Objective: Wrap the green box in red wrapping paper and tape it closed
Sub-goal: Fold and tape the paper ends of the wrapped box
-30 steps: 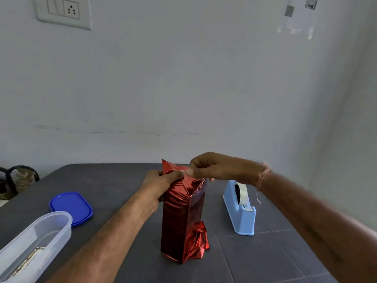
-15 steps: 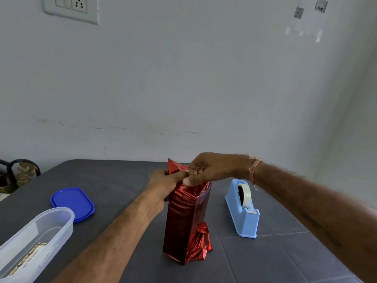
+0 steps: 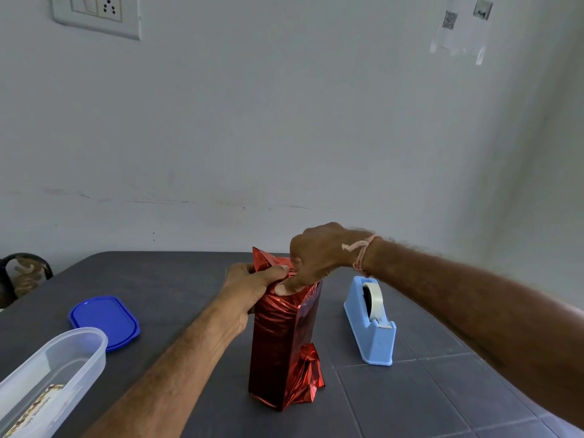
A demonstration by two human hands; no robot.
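The red wrapping paper (image 3: 281, 336) stands as a tall, upright parcel near the middle of the desk (image 3: 426, 403), with the green box hidden entirely inside it. The left grip (image 3: 249, 289), a bare hand, curls round the upper left side of the parcel with its thumb lying over the top fold. The right grip (image 3: 316, 254) comes down from above, its fingers curled on the gathered paper and its thumb (image 3: 284, 287) pressing the flap against the near face. The paper looks like thin metallic foil: slick, quick to crease, springy enough to unfold when let go, and likely to tear at a sharp corner. The parcel seems light, and being tall on a narrow base with a crumpled tuck (image 3: 311, 374) at the bottom right, it would probably tip under a sideways push. It is best held high on the stiff box walls beneath the foil, with pressure going straight down onto the top end and not onto the loose point of paper sticking up at the back. The tape dispenser (image 3: 373, 327) sits close by on the right, within reach of the right grip across bare desk. On the left, a blue lid (image 3: 104, 320) and a clear tub (image 3: 50, 374) lie well apart from the parcel. The desk's far edge runs along the wall behind it, so the open room is in front and to the right.
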